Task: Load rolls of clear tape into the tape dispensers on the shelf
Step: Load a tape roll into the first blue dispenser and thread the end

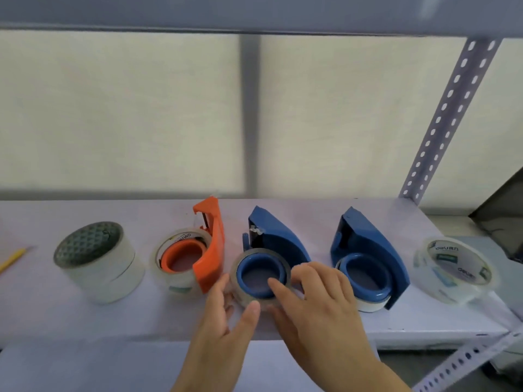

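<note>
Three tape dispensers stand in a row on the white shelf (85, 321). The orange dispenser (210, 244) on the left carries a clear roll. The middle blue dispenser (276, 241) has a clear tape roll (239, 281) around its blue hub. My left hand (223, 315) holds that roll from the front left, thumb against its near edge. My right hand (314, 298) rests on the roll's right side, index finger on the hub rim. The right blue dispenser (370, 250) also carries a roll. A loose clear roll (455, 270) lies at the far right.
A stack of white tape rolls (99, 261) with a dark patterned top stands at the left. A yellow pencil (12, 260) lies at the far left edge. A perforated metal upright (450, 114) rises at the back right, and the shelf above runs across the top.
</note>
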Available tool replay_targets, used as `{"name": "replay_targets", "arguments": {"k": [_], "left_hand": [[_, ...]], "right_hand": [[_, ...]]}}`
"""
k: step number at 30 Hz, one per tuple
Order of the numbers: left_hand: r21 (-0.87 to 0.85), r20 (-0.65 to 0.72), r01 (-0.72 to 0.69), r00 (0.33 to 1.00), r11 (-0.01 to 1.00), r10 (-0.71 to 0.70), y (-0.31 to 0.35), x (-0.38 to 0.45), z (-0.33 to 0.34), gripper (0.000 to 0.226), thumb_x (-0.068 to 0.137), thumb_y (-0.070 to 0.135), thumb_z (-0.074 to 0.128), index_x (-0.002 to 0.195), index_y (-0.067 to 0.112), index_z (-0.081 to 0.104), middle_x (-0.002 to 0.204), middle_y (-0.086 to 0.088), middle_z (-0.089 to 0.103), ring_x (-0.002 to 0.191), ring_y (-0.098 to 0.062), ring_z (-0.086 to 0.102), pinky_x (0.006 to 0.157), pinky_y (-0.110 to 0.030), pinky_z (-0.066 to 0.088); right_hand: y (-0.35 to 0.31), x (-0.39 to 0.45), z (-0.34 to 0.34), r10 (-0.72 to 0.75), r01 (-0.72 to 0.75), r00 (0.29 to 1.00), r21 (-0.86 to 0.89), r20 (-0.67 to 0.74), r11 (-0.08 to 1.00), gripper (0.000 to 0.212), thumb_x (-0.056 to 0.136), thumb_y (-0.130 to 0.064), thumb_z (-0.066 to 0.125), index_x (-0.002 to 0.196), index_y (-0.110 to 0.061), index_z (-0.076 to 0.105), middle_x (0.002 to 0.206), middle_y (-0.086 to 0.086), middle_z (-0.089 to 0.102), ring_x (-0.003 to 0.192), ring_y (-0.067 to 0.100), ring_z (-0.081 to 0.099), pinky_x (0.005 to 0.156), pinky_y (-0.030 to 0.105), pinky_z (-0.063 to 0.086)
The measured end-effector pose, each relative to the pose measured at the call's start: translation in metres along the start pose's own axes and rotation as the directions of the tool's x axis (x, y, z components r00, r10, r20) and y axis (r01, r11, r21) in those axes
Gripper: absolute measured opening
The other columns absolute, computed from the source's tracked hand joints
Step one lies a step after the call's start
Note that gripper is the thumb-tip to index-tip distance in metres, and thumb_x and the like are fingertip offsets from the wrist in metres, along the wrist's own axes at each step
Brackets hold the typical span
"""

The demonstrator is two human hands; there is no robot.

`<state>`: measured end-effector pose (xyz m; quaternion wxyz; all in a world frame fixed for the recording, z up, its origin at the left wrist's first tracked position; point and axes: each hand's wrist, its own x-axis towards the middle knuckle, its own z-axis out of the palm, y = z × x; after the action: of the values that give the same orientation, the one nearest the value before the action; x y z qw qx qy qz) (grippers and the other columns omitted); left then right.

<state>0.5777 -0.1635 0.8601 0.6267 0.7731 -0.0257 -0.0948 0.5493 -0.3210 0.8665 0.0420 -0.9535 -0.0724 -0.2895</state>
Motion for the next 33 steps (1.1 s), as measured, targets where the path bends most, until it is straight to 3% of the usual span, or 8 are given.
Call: {"name": "replay_targets", "arguments": {"k": [6, 9, 14, 19, 23, 26, 30, 33], "left_hand": [[-0.014, 0.015, 0.104, 0.994, 0.994, -0.104, 0.014, 0.005, 0.001, 0.07, 0.074, 0.047, 0.066, 0.138, 0.03, 0.042, 0.139, 0.009, 0.051, 0.13, -0.008, 0.045, 0.113, -0.037, 0.035], [-0.092, 0.062, 0.112, 0.992, 0.989, -0.106, 0.019, 0.004, 0.007, 0.034, 0.087, 0.024, 0.066, 0.114, 0.038, 0.052, 0.124, 0.015, 0.058, 0.114, 0.003, 0.052, 0.1, -0.027, 0.04], [-0.249, 0.087, 0.1, 0.993, 0.963, -0.081, 0.025, -0.005, 0.01, 0.041, 0.086, 0.015, 0.069, 0.122, 0.026, 0.055, 0.124, 0.009, 0.063, 0.107, 0.007, 0.062, 0.089, -0.014, 0.05], [-0.27, -0.108, -0.081, 0.993, 0.959, 0.053, 0.032, -0.008, 0.008, 0.026, 0.083, 0.015, 0.072, 0.106, 0.021, 0.062, 0.115, -0.001, 0.067, 0.099, 0.002, 0.065, 0.069, -0.008, 0.051], [-0.353, -0.062, 0.058, 0.994, 0.934, -0.085, 0.038, -0.004, 0.014, 0.052, 0.058, 0.042, 0.079, 0.101, 0.023, 0.059, 0.107, 0.0, 0.066, 0.1, -0.01, 0.063, 0.079, -0.023, 0.052], [-0.437, 0.078, 0.129, 0.991, 0.89, -0.106, 0.042, -0.003, 0.014, 0.05, 0.052, 0.056, 0.08, 0.087, 0.02, 0.074, 0.092, -0.004, 0.077, 0.096, -0.021, 0.07, 0.091, -0.041, 0.052], [-0.46, 0.216, 0.146, 0.975, 0.876, -0.049, 0.049, -0.003, 0.012, 0.032, 0.054, 0.033, 0.074, 0.08, 0.014, 0.078, 0.082, -0.008, 0.078, 0.076, -0.019, 0.074, 0.075, -0.042, 0.061], [-0.477, 0.211, 0.126, 0.977, 0.87, -0.026, 0.052, -0.005, 0.009, 0.033, 0.054, 0.028, 0.075, 0.082, 0.01, 0.078, 0.083, -0.013, 0.076, 0.075, -0.022, 0.072, 0.076, -0.045, 0.057]], "right_hand": [[0.0, 0.02, -0.008, 0.133, -0.176, 0.954, 0.144, 0.27, 0.974, 0.057, 0.078, -0.066, 0.048, 0.124, -0.034, 0.057, 0.161, 0.002, 0.02, 0.147, 0.026, 0.022, 0.11, 0.041, 0.037], [-0.003, 0.023, -0.008, 0.108, -0.217, 0.892, 0.207, 0.438, 0.954, 0.042, 0.077, -0.064, 0.053, 0.106, -0.033, 0.055, 0.162, -0.01, -0.015, 0.141, 0.016, 0.023, 0.092, 0.024, 0.043], [0.003, 0.017, 0.003, 0.191, -0.305, 0.936, 0.411, 0.296, 0.859, 0.029, 0.073, -0.047, 0.07, 0.074, -0.026, 0.05, 0.159, -0.017, 0.012, 0.114, 0.002, 0.051, 0.076, 0.01, 0.039], [0.004, 0.005, -0.003, 0.38, -0.478, 0.848, 0.843, 0.368, 0.249, 0.028, 0.065, -0.018, 0.087, 0.075, -0.004, 0.065, 0.137, -0.029, 0.044, 0.117, -0.016, 0.048, 0.077, 0.019, 0.053], [-0.005, -0.006, -0.001, 0.377, -0.416, 0.838, 0.909, 0.396, -0.03, 0.05, 0.041, -0.045, 0.092, 0.073, -0.014, 0.071, 0.137, -0.027, 0.049, 0.124, 0.002, 0.053, 0.086, 0.039, 0.056], [-0.009, -0.013, -0.003, 0.367, -0.343, 0.861, 0.935, 0.352, -0.093, 0.051, 0.038, -0.05, 0.092, 0.072, -0.017, 0.072, 0.133, -0.032, 0.049, 0.123, 0.004, 0.055, 0.081, 0.031, 0.056], [-0.012, -0.018, -0.002, 0.268, -0.333, 0.894, 0.933, 0.359, -0.137, 0.045, 0.05, -0.043, 0.091, 0.08, -0.016, 0.072, 0.134, -0.033, 0.046, 0.134, 0.01, 0.046, 0.087, 0.029, 0.053], [-0.009, -0.016, -0.007, 0.147, -0.382, 0.915, 0.924, 0.377, 0.01, 0.041, 0.061, -0.051, 0.083, 0.091, -0.026, 0.073, 0.143, -0.033, 0.038, 0.143, 0.007, 0.031, 0.105, 0.037, 0.043]]}}
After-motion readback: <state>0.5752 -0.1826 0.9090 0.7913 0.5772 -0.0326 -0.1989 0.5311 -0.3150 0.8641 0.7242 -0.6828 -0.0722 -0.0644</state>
